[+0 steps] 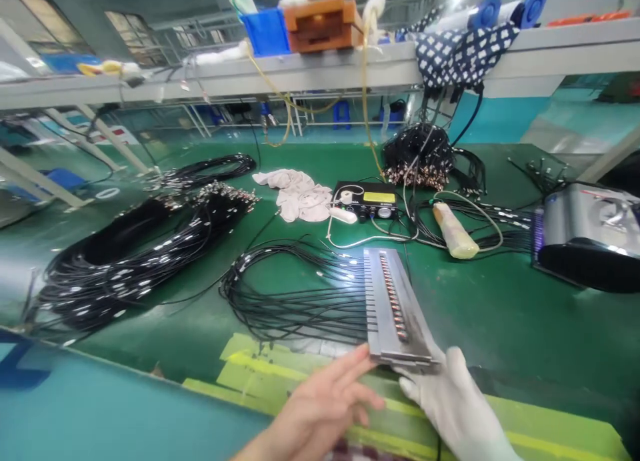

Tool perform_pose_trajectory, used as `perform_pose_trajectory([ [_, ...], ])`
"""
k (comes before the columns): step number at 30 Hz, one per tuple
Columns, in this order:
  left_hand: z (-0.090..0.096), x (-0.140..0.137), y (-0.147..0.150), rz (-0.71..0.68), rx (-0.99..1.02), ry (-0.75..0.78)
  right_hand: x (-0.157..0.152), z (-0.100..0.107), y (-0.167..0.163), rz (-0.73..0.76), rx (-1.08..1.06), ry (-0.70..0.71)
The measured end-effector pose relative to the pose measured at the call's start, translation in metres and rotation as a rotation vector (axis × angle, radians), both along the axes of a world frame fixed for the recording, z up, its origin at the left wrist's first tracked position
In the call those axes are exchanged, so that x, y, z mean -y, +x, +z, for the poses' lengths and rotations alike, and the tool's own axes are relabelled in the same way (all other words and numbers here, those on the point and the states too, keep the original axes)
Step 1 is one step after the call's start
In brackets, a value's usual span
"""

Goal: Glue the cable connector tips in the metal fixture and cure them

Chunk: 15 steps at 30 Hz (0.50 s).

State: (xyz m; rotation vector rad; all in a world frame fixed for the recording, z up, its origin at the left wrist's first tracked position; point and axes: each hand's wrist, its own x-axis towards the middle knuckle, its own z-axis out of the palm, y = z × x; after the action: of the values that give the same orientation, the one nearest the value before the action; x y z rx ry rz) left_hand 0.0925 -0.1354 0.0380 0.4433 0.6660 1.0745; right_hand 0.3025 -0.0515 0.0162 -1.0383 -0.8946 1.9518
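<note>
A grey metal slotted fixture lies tilted at the middle of the bench, with a row of copper-coloured cable ends along its channel. Several thin black cables run out of its left side and loop back in a bundle. My right hand, in a white glove, grips the near end of the fixture, its fingers partly hidden beneath. My left hand is bare, with its fingers stretched out and apart. Its fingertips reach the fixture's near left corner; whether they press on it I cannot tell.
A large black cable bundle lies at left, another cable pile at the back. A white cloth, a black control box, a taped handle and a silver-black machine stand beyond. Yellow-green tape lines the front edge.
</note>
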Motion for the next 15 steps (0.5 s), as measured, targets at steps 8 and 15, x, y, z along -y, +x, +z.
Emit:
perform_pose_trajectory([
  [8,-0.049,0.025,-0.078,0.134,0.146,-0.001,-0.050,0.019,0.050,-0.204,-0.174,-0.342],
  [15,-0.040,0.014,-0.177,0.720,-0.051,-0.366,-0.075,-0.009,0.084,-0.239,-0.098,-0.250],
])
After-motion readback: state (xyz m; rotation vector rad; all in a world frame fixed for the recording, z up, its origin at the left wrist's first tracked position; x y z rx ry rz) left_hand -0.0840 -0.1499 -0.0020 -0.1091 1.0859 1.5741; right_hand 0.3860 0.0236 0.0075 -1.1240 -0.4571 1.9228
